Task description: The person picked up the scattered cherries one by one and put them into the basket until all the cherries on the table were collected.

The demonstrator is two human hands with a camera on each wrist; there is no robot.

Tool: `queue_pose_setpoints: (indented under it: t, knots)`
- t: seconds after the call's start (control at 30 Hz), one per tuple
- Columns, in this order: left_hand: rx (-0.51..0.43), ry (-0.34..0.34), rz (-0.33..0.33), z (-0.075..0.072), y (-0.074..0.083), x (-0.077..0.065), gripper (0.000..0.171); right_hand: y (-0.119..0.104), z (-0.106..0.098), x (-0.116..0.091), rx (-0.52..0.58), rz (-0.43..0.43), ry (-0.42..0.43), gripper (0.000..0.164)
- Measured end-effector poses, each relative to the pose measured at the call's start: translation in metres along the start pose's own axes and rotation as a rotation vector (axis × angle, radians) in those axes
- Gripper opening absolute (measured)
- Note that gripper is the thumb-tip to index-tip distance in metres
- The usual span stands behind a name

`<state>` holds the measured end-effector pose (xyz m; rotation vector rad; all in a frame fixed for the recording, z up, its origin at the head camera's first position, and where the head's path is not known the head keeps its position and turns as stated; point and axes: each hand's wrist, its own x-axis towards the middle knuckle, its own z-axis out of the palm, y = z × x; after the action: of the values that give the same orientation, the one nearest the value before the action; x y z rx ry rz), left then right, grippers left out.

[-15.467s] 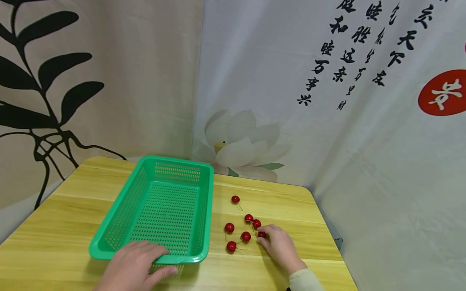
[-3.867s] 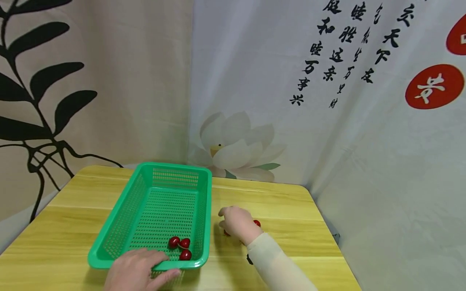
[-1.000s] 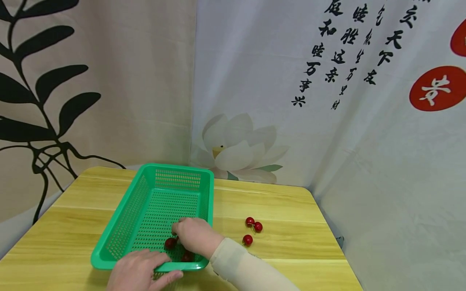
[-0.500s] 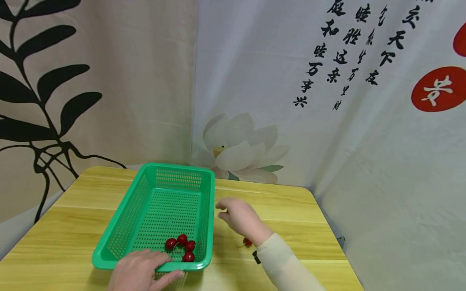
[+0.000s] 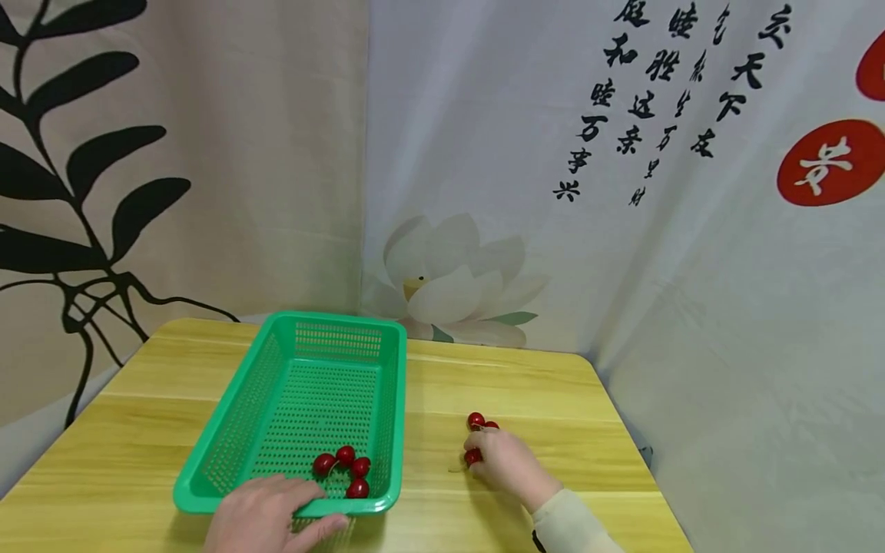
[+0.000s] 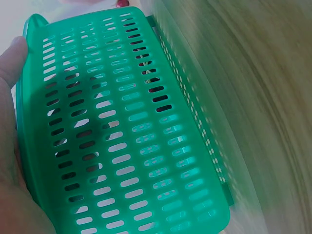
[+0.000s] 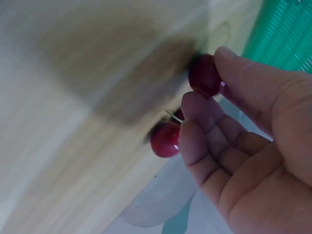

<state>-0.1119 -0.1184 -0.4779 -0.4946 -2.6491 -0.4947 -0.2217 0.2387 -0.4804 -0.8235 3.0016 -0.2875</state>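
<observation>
My left hand (image 5: pixel 266 513) grips the near rim of a green plastic basket (image 5: pixel 401 399), fingers over the edge and thumb outside. The left wrist view shows the basket's slotted end wall (image 6: pixel 131 117) close up, beside part of that hand. Several red cherries (image 5: pixel 357 488) lie in the basket's near right corner. On the table to the right, my right hand (image 5: pixel 510 464) pinches a cherry (image 7: pixel 204 74) between thumb and fingers. Just beyond its fingers lie two more cherries, one (image 5: pixel 475 420) in plain sight, the other (image 5: pixel 492 425) partly hidden by the hand.
The wooden table (image 5: pixel 539 384) carries the basket on its left half. Behind it hang curtains (image 5: pixel 470 138) with a printed lotus, plant and dark lettering, close against the back and right table edges.
Cherries from the table now lie in the formerly empty basket. In the last second, my right hand left the basket, moved right and took hold of another cherry. The left hand stayed on the rim.
</observation>
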Motion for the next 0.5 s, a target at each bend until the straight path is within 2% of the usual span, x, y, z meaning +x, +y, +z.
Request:
queue_pose_setpoints:
  t: [0.17,0.27,0.37,0.5]
  knots:
    - [-0.002,0.004,-0.003,0.002,0.000,0.000,0.039,-0.002,0.007,0.000,0.003,0.005,0.008,0.027]
    - [-0.006,0.018,0.002,0.003,-0.001,-0.001,0.038,-0.006,0.004,0.003,0.013,0.010,0.011,0.026]
    - [-0.014,0.020,0.003,0.004,-0.002,-0.001,0.036,-0.013,-0.008,0.010,0.029,0.019,0.045,0.026]
    - [-0.015,0.007,-0.001,0.003,-0.002,-0.001,0.037,-0.035,-0.035,0.028,0.067,-0.015,0.176,0.026]
